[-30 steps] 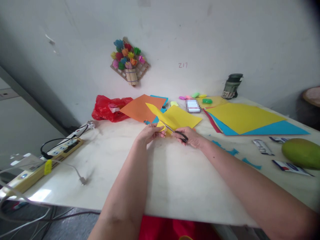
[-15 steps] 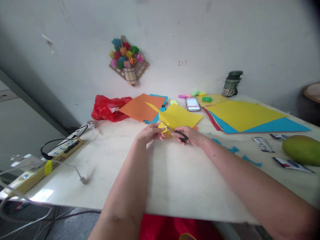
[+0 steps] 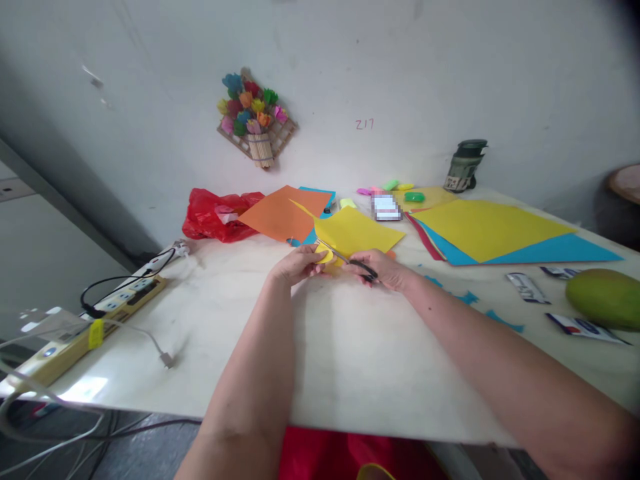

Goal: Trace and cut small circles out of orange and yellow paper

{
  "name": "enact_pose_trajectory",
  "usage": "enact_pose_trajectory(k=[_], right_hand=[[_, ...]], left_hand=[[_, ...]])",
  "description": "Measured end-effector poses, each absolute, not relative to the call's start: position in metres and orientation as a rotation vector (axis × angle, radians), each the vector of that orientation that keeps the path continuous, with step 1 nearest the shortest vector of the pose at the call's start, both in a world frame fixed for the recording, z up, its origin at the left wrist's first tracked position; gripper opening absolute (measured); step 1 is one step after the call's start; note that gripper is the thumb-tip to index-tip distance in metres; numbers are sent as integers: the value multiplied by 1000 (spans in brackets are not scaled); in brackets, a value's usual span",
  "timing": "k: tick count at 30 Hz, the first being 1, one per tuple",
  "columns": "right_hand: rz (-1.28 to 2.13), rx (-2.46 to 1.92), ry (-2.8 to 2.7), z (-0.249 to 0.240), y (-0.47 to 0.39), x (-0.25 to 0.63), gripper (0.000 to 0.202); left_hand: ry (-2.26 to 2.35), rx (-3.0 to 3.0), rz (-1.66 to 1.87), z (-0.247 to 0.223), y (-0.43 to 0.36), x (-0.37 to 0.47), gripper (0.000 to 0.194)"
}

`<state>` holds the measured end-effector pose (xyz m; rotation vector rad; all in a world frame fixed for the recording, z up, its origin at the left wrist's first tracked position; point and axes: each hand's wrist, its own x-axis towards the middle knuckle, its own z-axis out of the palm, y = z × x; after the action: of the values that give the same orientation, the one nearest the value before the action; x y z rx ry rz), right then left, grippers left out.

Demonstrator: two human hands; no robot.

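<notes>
My left hand (image 3: 303, 263) pinches the near end of a sheet of yellow paper (image 3: 357, 233), where a narrow curved piece is partly cut. In my right hand (image 3: 375, 267) is a pair of scissors (image 3: 363, 269) with dark handles, its fingers wrapped in the loops. The blades point left and away, lying against the yellow paper close to my left fingers. A thin yellow strip sticks up at the sheet's far left. Behind it lie an orange sheet (image 3: 280, 213) and part of a blue sheet.
A red plastic bag (image 3: 217, 213) and a power strip (image 3: 125, 297) with cables are at left. To the right lie yellow sheets (image 3: 490, 227) over blue ones, blue scraps (image 3: 467, 298), sachets (image 3: 527, 288) and a green mango-like fruit (image 3: 607, 299). A phone (image 3: 386, 207) and bottle (image 3: 465, 167) stand behind.
Both hands stay almost in place. The yellow paper has shifted and turned slightly at my left fingers, and its raised strip has moved a little left.
</notes>
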<state>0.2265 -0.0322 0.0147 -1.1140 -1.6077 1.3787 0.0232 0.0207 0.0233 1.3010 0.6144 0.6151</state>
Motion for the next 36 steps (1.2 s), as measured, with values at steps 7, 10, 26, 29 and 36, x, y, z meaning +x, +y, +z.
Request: enact_pose_trajectory(k=[7,10,26,29,36], right_hand=[[1371,-1153,-1705,16,-31,233,33],[1377,-1178,-1715,17,-31,235,35],[1302,-1204,-1783,16,-30,235,37],[1327,-1188,-1767,15,-29,235,36],[1337,-1165,-1752,15,-30,235,35]], left_hand=[[634,1297,566,23,21,22,22],[655,1301,556,21,22,21,24],[653,1323,529,20,23,21,21],[643,1329,530,19,24,21,22],[648,1336,530,19,24,21,24]])
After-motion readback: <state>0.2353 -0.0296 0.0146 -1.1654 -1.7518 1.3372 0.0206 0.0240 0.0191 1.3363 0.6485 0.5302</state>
